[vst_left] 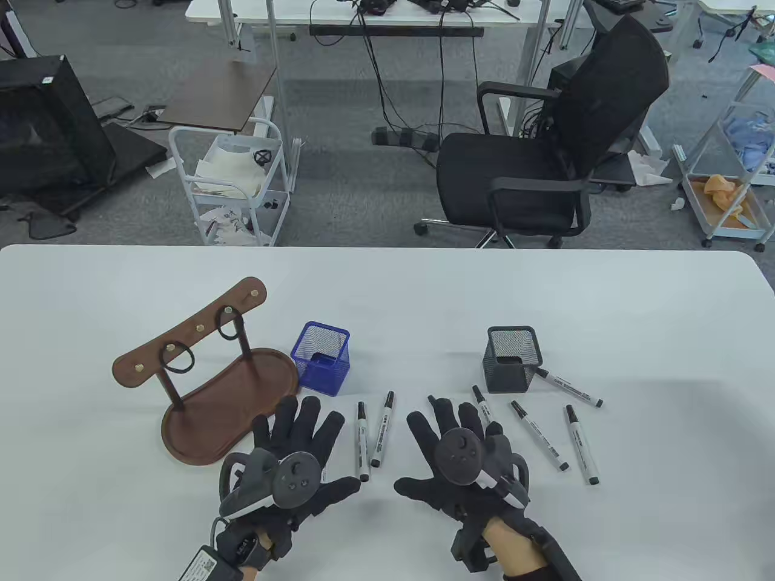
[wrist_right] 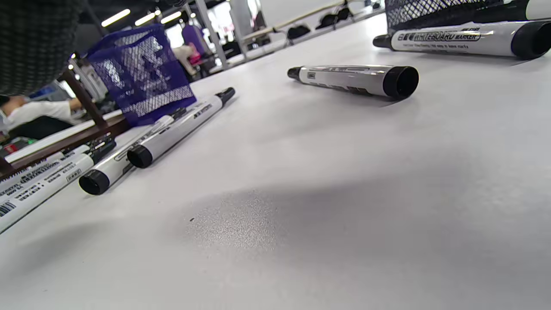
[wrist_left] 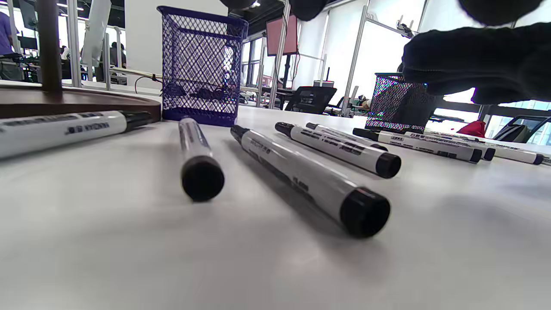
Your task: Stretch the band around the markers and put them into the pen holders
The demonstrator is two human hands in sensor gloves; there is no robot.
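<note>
Grey carpet floor point(vst_left: 363, 181) beyond white worktop point(vst_left: 387, 284). Black mesh office chair point(vst_left: 545, 157) far ahead of right hand. White wire trolley point(vst_left: 233, 187) with papers ahead of left hand, brown side table point(vst_left: 218, 100) behind it. White desk point(vst_left: 387, 12) at back, cables point(vst_left: 387, 91) hanging beneath. Second trolley point(vst_left: 726, 200) at far right. Bright windows point(wrist_left: 383, 47), ceiling strip lights point(wrist_right: 116, 17).

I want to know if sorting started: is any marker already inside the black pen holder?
No, the black pen holder looks empty in the table view, and the markers lie on the table.
</note>
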